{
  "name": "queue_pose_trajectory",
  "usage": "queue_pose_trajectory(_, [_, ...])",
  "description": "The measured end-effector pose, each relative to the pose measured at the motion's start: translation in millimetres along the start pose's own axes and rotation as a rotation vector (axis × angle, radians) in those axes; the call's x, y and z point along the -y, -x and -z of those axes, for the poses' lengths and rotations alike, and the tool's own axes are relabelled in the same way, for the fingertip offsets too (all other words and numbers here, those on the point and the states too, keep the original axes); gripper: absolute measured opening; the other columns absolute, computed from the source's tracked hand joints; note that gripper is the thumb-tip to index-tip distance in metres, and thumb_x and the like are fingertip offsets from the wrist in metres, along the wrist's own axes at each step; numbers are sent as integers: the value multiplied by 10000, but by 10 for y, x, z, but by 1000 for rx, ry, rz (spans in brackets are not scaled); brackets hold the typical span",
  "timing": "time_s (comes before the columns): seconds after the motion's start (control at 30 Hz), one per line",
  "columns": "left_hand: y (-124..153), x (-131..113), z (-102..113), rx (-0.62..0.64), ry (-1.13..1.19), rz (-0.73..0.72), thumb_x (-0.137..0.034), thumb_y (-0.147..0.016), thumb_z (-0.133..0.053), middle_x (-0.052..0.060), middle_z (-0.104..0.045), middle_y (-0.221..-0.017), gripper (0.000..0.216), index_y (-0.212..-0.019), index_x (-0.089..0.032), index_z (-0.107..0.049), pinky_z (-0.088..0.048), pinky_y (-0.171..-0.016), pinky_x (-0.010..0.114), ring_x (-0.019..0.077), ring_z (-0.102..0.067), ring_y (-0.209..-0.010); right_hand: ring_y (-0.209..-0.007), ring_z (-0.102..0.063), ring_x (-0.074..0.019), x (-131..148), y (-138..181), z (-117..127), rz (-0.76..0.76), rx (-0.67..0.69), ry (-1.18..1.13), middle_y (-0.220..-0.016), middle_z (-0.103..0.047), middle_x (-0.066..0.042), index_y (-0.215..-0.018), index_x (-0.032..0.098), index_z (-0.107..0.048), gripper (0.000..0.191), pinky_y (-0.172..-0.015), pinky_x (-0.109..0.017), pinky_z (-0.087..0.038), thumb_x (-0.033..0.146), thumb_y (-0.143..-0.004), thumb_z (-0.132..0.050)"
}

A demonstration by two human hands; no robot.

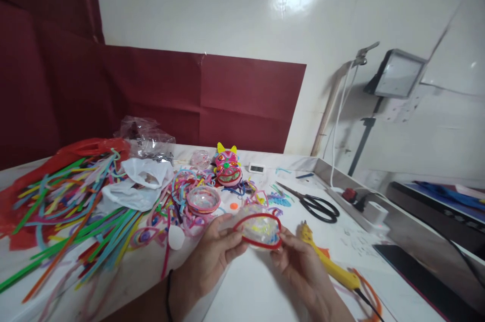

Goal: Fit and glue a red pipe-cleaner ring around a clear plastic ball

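Between my two hands is a clear plastic half-shell point(259, 231) with a red fuzzy pipe-cleaner edge round its rim. My left hand point(215, 248) pinches its left side between thumb and fingers. On the right side, my right hand point(299, 266) grips the rim the same way. Just beyond it lies an orange dot point(234, 206). Another clear bowl-like shell with a pink rim point(203, 199) rests among curled pipe cleaners. Behind that stands a colourful lion-head figure point(227, 165) with yellow ears and a green nose. By my right hand lies a yellow glue gun point(333, 266).
Black-handled scissors point(314, 203) lie at the right. Bundles of pipe cleaners point(109, 236), a white plastic bag point(140, 185) and a red bag point(87, 147) cover the left. A power strip point(373, 221) and a dark flat device point(420, 281) are at far right.
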State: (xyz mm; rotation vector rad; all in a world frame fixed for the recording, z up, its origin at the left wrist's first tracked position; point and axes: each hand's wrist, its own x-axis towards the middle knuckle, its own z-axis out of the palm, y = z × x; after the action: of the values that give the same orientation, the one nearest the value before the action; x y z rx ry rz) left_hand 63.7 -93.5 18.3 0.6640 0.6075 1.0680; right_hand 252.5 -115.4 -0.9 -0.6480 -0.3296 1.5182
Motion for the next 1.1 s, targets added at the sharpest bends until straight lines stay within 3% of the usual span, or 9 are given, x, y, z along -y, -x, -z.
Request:
queue_pose_trajectory(0.13, [2,-40,75,3,-31,-47,-33,-697,-739,22,-698,-937,582,-1184,-200,-469,-571,-740,294,140,-680,-796,-523,-629,-119,13,-4,58,51,-33,364,-632,-666,0,-816,157,-639,249,-438,-179,-471,263,-655,-797])
queue_pose_trajectory(0.2, [-13,-52,117,28,-81,-73,-58,-697,-746,26,-700,-926,615,-1206,-208,-435,-569,-747,316,166,-683,-830,-656,-653,-173,45,4,60,235,-144,649,-702,-680,-25,-832,174,-659,296,-495,-223,-477,406,-678,-759])
queue_pose_trajectory(0.3, [-34,-65,145,47,-174,-97,-99,-685,-763,42,-714,-926,693,-1245,-221,-373,-566,-745,343,199,-690,-849,-861,-630,-253,86,71,-32,639,-245,1085,-910,-695,-78,-877,189,-677,352,-685,-348,-503,498,-709,-684])
queue_pose_trajectory(0.47, [-26,-95,102,-2,-299,-146,-166,-650,-799,53,-731,-869,771,-1255,-207,-322,-570,-722,375,234,-702,-818,-1045,-560,-285,131,287,-322,1184,-219,1470,-1119,-629,-116,-1150,196,-580,330,-857,-457,-460,331,-855,-523])
queue_pose_trajectory(0.57, [-7,-108,87,-8,-342,-168,-183,-646,-799,20,-719,-786,785,-1261,-203,-313,-571,-707,379,219,-700,-751,-1108,-522,-260,176,423,-473,1372,-92,1574,-1175,-589,-112,-1226,200,-522,363,-903,-436,-429,190,-868,-465])
queue_pose_trajectory(0.67, [8,-114,85,-2,-359,-184,-183,-634,-802,-20,-686,-717,792,-1260,-204,-317,-573,-688,369,197,-683,-707,-1090,-507,-244,192,509,-583,1395,65,1640,-1124,-590,-91,-1137,208,-568,304,-888,-406,-413,125,-876,-438])
queue_pose_trajectory(0.83, [26,-114,71,23,-377,-188,-155,-625,-789,-72,-627,-629,805,-1271,-206,-310,-573,-643,344,142,-624,-607,-909,-532,-239,78,423,-640,1282,274,1883,-954,-661,-60,-1028,208,-632,194,-769,-379,-380,106,-885,-549])
queue_pose_trajectory(1.0, [29,-75,71,34,-377,-188,-160,-584,-806,-84,-614,-594,803,-1236,-220,-341,-566,-596,324,140,-610,-570,-753,-506,-209,-32,303,-606,1315,259,2007,-746,-639,-36,-793,195,-667,149,-659,-335,-316,109,-881,-584])
queue_pose_trajectory(1.1, [12,-39,81,36,-372,-193,-181,-548,-823,-83,-620,-581,825,-1214,-235,-339,-557,-566,314,158,-628,-550,-708,-489,-199,-71,302,-582,1349,246,1988,-705,-609,-48,-780,176,-666,189,-627,-315,-314,91,-894,-542])
